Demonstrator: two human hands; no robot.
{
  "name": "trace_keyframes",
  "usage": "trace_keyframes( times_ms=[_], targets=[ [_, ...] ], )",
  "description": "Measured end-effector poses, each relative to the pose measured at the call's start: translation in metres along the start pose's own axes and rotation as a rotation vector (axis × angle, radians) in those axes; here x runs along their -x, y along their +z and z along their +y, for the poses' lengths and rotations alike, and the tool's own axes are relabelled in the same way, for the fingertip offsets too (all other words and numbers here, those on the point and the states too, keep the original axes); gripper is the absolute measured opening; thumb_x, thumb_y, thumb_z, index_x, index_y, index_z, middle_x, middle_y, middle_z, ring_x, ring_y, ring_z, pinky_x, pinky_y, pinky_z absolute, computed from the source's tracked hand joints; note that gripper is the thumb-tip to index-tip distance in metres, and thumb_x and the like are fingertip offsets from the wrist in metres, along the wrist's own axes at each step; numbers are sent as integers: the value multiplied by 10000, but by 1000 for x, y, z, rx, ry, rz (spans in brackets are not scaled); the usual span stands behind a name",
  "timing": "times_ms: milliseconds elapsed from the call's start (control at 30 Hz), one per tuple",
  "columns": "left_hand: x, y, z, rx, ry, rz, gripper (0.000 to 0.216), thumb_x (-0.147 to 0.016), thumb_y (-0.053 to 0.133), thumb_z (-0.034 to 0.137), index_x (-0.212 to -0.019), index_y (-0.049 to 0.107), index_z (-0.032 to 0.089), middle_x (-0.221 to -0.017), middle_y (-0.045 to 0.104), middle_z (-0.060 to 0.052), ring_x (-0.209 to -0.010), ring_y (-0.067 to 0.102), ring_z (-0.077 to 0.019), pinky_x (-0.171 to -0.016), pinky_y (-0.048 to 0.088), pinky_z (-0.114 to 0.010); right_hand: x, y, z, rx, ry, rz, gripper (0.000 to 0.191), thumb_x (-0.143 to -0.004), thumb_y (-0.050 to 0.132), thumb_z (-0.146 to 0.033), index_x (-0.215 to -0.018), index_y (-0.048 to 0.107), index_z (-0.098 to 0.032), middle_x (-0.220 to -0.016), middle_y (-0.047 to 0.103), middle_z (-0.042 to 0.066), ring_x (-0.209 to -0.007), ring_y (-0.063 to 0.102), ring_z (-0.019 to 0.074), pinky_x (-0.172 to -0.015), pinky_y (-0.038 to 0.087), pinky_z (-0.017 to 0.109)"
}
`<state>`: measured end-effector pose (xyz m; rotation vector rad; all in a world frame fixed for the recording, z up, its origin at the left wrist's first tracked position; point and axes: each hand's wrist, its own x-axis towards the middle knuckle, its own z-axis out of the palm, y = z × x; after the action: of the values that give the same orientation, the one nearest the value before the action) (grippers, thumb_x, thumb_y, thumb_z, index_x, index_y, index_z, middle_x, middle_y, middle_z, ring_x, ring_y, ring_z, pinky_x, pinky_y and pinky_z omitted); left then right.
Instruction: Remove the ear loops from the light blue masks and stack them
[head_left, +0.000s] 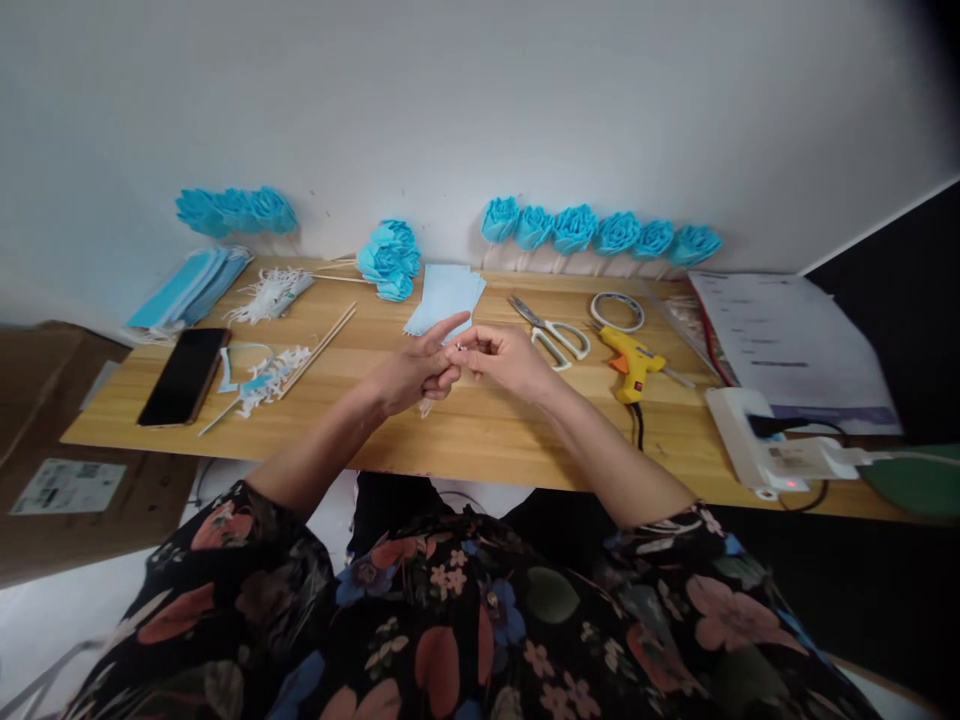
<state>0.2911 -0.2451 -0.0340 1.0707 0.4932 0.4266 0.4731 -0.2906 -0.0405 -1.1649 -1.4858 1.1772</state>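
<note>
My left hand [420, 372] and my right hand [501, 358] meet above the middle of the wooden table [360, 435]. The fingertips of both are pinched together around something small and whitish, mostly hidden by the fingers. One left finger points out to the right. Below the left hand hangs or lies a short pale strand [426, 407]; I cannot tell which. Just behind the hands is a stack of pale blue sheets [444, 290]. Scissors with white handles [551, 328] lie right of my right hand.
Blue flowers [576, 230] on sticks lean along the wall; more blue flowers [390, 255] lie left. A yellow glue gun [631, 362], tape roll [616, 311] and power strip [750, 440] are right. Leftward are a phone [184, 377], face masks [187, 290], white cords [270, 295] and wooden sticks [321, 347].
</note>
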Motion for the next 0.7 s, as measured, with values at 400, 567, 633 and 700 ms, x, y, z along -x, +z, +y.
trace_keyframes(
  times_ms=[400,567,633,700],
  targets=[
    [-3,-51,4,-106,63,438,533,-860,746,431,-1279,567,156,-570,347,115,-478,219,-76,-484,193,-204,-18,-46,28,599,-7,129,198,-947,635,-293,-1018,778,-176,-958,777,54,-813,632,165,-755,423,298],
    [-19,-90,22,-878,54,753,180,-782,696,313,-857,690,150,-591,486,46,-582,421,-116,-574,273,-252,-46,-38,26,1051,217,112,258,-998,587,-371,-1023,773,-194,-993,803,96,-906,703,250,-749,435,330],
    [-26,-99,25,-1117,-15,730,226,-808,637,325,-652,607,164,-571,497,25,-614,457,-132,-601,268,-276,-55,-30,24,1159,296,82,297,-1005,561,-404,-1058,768,-197,-1038,807,118,-959,720,285,-742,442,342],
    [-30,-103,26,-1231,-63,669,346,-846,581,351,-555,496,184,-524,453,20,-586,443,-133,-598,249,-294,-60,-24,22,1203,344,62,293,-1001,529,-358,-1069,767,-201,-1081,806,127,-992,729,295,-729,441,340]
  ],
)
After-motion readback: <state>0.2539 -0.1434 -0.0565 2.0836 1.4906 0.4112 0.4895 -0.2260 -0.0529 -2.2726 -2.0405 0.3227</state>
